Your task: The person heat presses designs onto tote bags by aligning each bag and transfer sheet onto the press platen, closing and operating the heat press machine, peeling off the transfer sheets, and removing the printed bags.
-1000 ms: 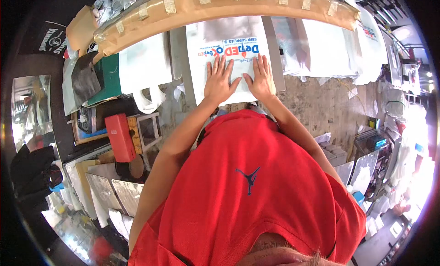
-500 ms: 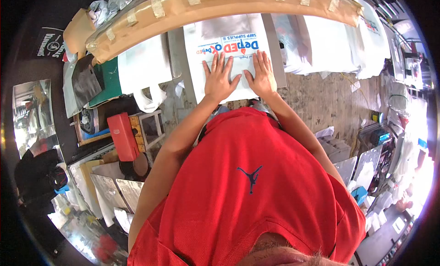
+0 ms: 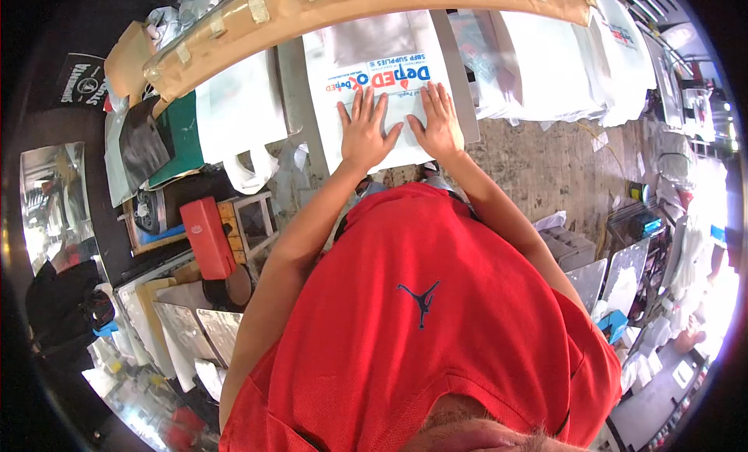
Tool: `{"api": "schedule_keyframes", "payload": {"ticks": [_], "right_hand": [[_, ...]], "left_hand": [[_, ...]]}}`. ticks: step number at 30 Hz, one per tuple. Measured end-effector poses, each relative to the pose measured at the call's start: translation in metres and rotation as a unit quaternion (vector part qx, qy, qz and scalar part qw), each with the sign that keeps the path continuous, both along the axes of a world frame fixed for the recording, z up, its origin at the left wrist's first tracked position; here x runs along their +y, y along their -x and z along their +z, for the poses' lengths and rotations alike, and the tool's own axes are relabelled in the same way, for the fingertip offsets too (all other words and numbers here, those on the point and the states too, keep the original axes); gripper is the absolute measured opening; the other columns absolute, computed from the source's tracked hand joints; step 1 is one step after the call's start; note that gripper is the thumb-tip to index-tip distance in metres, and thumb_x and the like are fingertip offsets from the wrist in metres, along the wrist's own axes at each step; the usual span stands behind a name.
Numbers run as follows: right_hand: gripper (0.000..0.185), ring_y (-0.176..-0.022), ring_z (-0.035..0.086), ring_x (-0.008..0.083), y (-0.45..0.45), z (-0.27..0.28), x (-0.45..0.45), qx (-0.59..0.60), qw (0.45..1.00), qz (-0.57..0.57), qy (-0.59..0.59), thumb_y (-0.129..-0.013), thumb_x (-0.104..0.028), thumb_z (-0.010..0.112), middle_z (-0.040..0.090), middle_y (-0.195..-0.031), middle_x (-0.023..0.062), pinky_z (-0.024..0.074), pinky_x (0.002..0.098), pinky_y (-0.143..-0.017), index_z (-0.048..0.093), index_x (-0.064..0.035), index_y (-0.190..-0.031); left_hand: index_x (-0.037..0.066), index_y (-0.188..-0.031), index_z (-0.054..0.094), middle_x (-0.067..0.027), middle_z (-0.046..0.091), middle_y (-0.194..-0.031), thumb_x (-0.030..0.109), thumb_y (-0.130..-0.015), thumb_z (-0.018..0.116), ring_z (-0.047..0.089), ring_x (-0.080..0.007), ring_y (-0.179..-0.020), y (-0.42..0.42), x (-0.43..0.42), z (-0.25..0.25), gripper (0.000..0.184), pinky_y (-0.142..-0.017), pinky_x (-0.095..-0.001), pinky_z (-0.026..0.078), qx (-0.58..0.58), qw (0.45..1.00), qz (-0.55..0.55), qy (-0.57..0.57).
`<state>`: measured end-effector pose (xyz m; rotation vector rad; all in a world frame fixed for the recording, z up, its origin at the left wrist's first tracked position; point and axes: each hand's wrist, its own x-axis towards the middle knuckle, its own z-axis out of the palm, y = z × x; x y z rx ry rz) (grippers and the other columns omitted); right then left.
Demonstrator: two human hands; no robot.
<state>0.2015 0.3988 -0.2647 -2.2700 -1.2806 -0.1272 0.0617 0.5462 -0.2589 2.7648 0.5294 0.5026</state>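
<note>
A white bag with blue and red lettering, upside down from my side, lies flat on a grey board. My left hand rests palm down on its left half, fingers spread and thumb pointing inward. On the right half, my right hand also lies flat, with its fingers stretched toward the print and its thumb apart. The two thumbs point at each other across a small gap. Both hands press on the bag's surface without gripping it, and the fingertips reach the lower edge of the print.
A long cardboard-wrapped beam with tape strips crosses beyond the bag. White bags lie to the left and right. A red box stands on a wooden frame at the left. Grey blocks sit low at the right.
The whole view has shifted slightly, moving the scene a little up and left. Both hands stay flat on the bag in nearly the same spots.
</note>
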Motion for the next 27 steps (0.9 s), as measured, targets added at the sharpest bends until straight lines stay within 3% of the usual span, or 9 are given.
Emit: {"api": "schedule_keyframes", "payload": {"ticks": [10, 15, 19, 25, 27], "right_hand": [[0.067, -0.148, 0.035, 0.0435, -0.011, 0.008, -0.007, 0.031, 0.999, 0.021, -0.007, -0.093, -0.028, 0.069, 0.04, -0.156, 0.0269, 0.031, 0.0503, -0.121, 0.046, 0.0078, -0.145], [0.07, -0.148, 0.032, 0.0439, -0.019, 0.021, -0.006, 0.019, 0.991, 0.059, 0.122, -0.094, -0.03, 0.066, 0.039, -0.156, 0.0291, 0.0297, 0.0481, -0.123, 0.044, 0.0122, -0.145], [0.069, -0.148, 0.034, 0.0425, -0.012, 0.013, -0.008, 0.006, 0.998, 0.036, 0.046, -0.095, -0.028, 0.067, 0.04, -0.155, 0.0271, 0.0325, 0.047, -0.121, 0.044, 0.0114, -0.146], [0.071, -0.149, 0.031, 0.0426, -0.009, 0.003, -0.01, 0.007, 0.999, 0.03, 0.033, -0.096, -0.032, 0.064, 0.037, -0.157, 0.0274, 0.0298, 0.0476, -0.123, 0.042, 0.013, -0.146], [0.071, -0.149, 0.031, 0.0425, -0.009, 0.002, -0.009, 0.007, 0.999, 0.027, 0.029, -0.096, -0.032, 0.064, 0.037, -0.157, 0.0275, 0.0298, 0.0475, -0.123, 0.042, 0.0129, -0.146]], "left_hand": [[0.01, -0.153, 0.047, -0.0188, 0.032, -0.164, 0.057, -0.097, 0.055, 0.02, -0.0373, -0.155, 0.001, 0.001, 0.001, 0.074, -0.12, -0.0711, 0.008, 0.046, 0.999, 0.005, -0.002], [0.01, -0.153, 0.046, -0.0181, 0.031, -0.165, 0.058, -0.098, 0.053, 0.018, -0.0367, -0.156, 0.002, 0.001, 0.0, 0.074, -0.122, -0.0685, 0.008, 0.058, 0.998, 0.005, -0.006], [0.008, -0.152, 0.047, -0.0197, 0.032, -0.164, 0.056, -0.097, 0.055, 0.021, -0.038, -0.155, 0.003, 0.002, 0.003, 0.073, -0.123, -0.066, 0.01, 0.031, 0.999, -0.001, 0.014], [0.008, -0.15, 0.049, -0.022, 0.037, -0.161, 0.052, -0.096, 0.062, 0.028, -0.0424, -0.152, 0.005, 0.003, -0.001, 0.072, -0.122, -0.0632, 0.017, -0.028, 0.999, -0.017, 0.011], [0.007, -0.15, 0.048, -0.0224, 0.036, -0.162, 0.052, -0.096, 0.06, 0.025, -0.0423, -0.153, 0.004, 0.003, 0.0, 0.072, -0.123, -0.0626, 0.015, -0.02, 1.0, -0.018, 0.012]]}}
